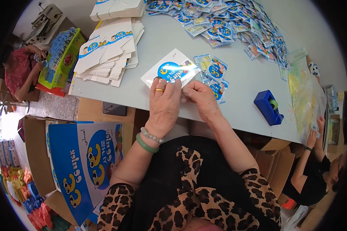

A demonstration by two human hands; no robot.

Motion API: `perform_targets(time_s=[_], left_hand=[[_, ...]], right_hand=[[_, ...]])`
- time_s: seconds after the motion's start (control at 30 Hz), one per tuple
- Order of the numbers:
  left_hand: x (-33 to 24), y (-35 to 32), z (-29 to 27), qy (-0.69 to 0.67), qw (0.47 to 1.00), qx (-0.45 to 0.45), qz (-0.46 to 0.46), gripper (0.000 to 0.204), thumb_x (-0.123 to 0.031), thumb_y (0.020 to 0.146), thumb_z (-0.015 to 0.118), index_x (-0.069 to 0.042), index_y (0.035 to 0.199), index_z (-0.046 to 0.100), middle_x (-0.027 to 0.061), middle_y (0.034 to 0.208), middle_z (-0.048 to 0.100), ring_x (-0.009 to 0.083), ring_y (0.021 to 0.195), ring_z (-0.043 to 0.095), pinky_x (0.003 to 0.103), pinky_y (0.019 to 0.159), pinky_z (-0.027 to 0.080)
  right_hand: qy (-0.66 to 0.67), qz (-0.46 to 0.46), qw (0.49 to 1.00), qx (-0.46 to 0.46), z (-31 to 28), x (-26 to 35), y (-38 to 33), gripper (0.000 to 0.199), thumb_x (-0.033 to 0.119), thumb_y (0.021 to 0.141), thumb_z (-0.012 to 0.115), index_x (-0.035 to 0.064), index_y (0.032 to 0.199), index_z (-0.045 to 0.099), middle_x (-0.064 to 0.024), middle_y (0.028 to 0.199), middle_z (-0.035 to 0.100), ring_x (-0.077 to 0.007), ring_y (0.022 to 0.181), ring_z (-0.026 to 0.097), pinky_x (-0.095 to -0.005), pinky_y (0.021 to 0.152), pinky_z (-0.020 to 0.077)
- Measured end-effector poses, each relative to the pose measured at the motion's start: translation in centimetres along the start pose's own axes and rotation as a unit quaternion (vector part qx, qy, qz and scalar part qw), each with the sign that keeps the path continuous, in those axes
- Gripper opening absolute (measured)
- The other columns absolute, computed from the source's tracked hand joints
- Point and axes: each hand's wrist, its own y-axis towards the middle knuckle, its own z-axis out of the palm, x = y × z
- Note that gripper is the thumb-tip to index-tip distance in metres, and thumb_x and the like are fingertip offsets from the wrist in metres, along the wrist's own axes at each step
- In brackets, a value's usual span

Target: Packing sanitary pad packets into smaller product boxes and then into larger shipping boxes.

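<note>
A small white carton [175, 68] with a blue printed oval and a hang hole lies tilted on the table in front of me. The fingers of my left hand [165, 102], together and bent, press over its near edge; the thumb is hidden. At the carton's near right edge, my right hand [202, 99] is closed in a pinch on it, fingertips partly hidden. Several small printed sachets [216, 69] lie just beyond my right hand. To the left are stacked flat white cartons [108, 50] with the same blue print.
A large heap of sachets [219, 27] covers the table's far side. Toward the right stand a blue tape dispenser [269, 107] and a clear plastic bag [304, 92]. An open cardboard box [38, 154] is at my left. Two people [312, 169] work at the sides, one beside a yellow-green basket [69, 61].
</note>
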Motion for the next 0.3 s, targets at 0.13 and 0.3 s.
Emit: perform_targets(time_s=[0.13, 0.3], left_hand=[[-0.2, 0.5, -0.7, -0.016, 1.000, 0.021, -0.015, 0.038, -0.005, 0.078, 0.061, 0.000, 0.115, 0.058, 0.0109, 0.092, 0.052, 0.0302, 0.099, 0.052, 0.048, 0.102, 0.038], [-0.3, 0.6, -1.2, -0.020, 0.998, 0.050, -0.024, 0.045, -0.010, 0.076, 0.065, 0.000, 0.119, 0.055, 0.0103, 0.095, 0.051, 0.0281, 0.100, 0.052, 0.048, 0.104, 0.037]], right_hand=[[-0.012, -0.011, 1.000, 0.019, -0.8, -0.1, 0.8, 0.011, 0.011, 0.088, 0.063, 0.0043, 0.080, 0.061, -0.0011, 0.075, 0.062, -0.0087, 0.069, 0.057, -0.0225, 0.063, 0.0428], [-0.212, 0.030, 0.977, -0.013, -1.6, -0.2, 1.4, 0.013, 0.013, 0.084, 0.068, 0.0017, 0.082, 0.063, -0.0070, 0.074, 0.065, -0.0110, 0.066, 0.060, -0.0216, 0.065, 0.0482]])
